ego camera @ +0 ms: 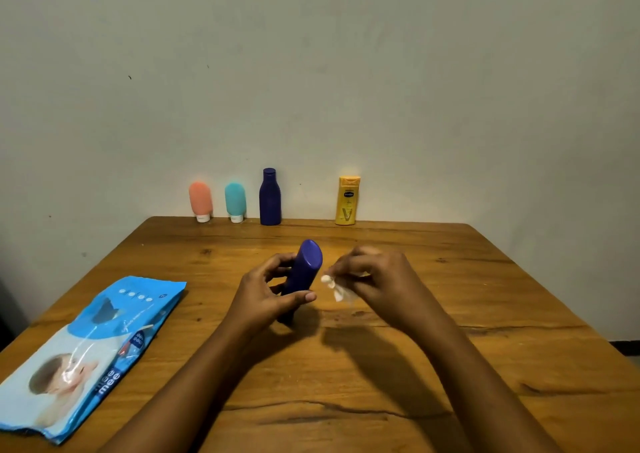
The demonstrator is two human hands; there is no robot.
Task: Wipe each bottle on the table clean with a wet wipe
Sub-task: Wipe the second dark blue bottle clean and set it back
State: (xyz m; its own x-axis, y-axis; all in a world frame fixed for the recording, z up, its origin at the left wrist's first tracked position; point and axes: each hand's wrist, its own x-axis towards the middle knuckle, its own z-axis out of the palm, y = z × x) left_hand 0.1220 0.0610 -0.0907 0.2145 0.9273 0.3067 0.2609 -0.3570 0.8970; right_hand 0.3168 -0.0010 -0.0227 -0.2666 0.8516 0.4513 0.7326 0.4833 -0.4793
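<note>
Left hand (266, 293): curled round the held blue bottle (306, 269), thumb across its near side, fingers behind.
Held blue bottle: over the middle of the worktop (450, 348), tilted, flat oval end up and facing the camera; lower end close to the wood, contact not clear.
Right hand (377, 276): pinching a crumpled white wet wipe (334, 288) at the fingertips.
Wet wipe: just right of the held blue bottle, near its upper end; touching or not, cannot tell.
Back row: along the far edge by the wall, left to right, coral tube (200, 201) and teal tube (235, 201), both cap down, upright blue bottle (269, 199), yellow bottle (347, 201).
Wipes pack (86, 352): flat on the worktop's left side, blue and white.
</note>
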